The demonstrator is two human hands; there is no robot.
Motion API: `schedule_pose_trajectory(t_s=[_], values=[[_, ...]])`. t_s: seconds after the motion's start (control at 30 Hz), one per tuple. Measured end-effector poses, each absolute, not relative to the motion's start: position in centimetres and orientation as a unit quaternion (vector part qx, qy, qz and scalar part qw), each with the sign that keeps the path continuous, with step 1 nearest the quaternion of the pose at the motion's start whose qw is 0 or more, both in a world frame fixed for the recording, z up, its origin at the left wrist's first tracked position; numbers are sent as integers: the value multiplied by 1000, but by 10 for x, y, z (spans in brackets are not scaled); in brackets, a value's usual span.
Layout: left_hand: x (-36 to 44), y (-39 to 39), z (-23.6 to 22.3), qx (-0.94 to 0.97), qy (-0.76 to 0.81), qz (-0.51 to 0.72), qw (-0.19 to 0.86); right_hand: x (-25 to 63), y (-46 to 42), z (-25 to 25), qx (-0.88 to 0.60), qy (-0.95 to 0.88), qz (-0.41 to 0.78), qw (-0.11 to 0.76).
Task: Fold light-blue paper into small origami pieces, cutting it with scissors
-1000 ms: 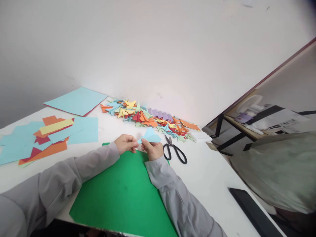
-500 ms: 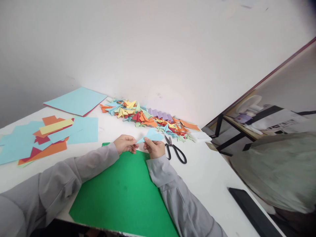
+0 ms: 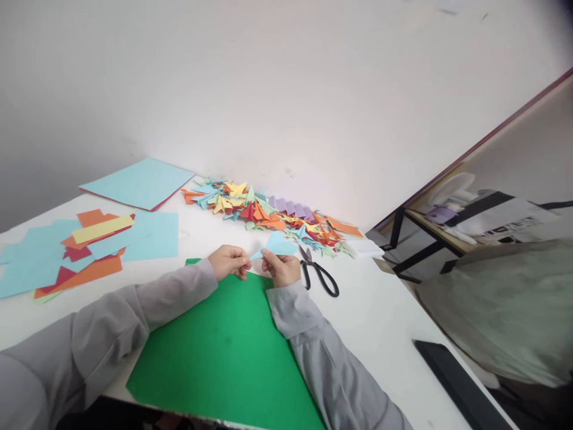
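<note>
A small light-blue folded paper [image 3: 278, 243] is held between my two hands, above the far edge of a green sheet [image 3: 228, 352]. My left hand [image 3: 230, 261] pinches its narrow left end between thumb and fingertips. On the other side, my right hand [image 3: 282, 267] grips the wider part, with the thumb on top. The fingers hide some of the paper's folds. Just right of my right hand lies a pair of black-handled scissors [image 3: 320, 272], blades pointing away toward the wall.
Along the wall runs a heap of small folded paper planes [image 3: 255, 209] in several colours. Cut coloured papers [image 3: 89, 251] lie at the left, near a stack of light-blue sheets [image 3: 138, 182]. A flat black object [image 3: 456, 382] rests at the table's right edge.
Almost nothing differs. My fingers stay closed on the light-blue paper in nearly the same place; the whole view has shifted very slightly.
</note>
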State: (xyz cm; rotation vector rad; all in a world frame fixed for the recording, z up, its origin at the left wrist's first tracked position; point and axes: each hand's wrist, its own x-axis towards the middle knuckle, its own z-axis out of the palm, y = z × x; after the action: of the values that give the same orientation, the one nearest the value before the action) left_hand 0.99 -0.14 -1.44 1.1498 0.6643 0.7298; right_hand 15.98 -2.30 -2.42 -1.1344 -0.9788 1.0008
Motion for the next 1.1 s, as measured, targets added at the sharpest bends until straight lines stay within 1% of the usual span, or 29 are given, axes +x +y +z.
schedule_pose_trajectory(t_s=[0.23,0.43,0.63,0.73,0.9,1.1], values=[[12,-1,-15,542,309,321,712,160,-23,-25,-504,-429,410,627],[13,-1,-13,537,332,343,695,156,-25,-23,-508,-426,395,636],[10,-5,-9,490,306,346,739,153,-27,-18,-472,-401,451,643],[10,-6,-8,477,304,356,744,153,-28,-19,-468,-404,459,637],[11,-6,-10,519,307,345,719,151,-28,-22,-473,-450,441,616],[11,-6,-10,596,336,356,637,149,-30,-22,-487,-463,430,603]])
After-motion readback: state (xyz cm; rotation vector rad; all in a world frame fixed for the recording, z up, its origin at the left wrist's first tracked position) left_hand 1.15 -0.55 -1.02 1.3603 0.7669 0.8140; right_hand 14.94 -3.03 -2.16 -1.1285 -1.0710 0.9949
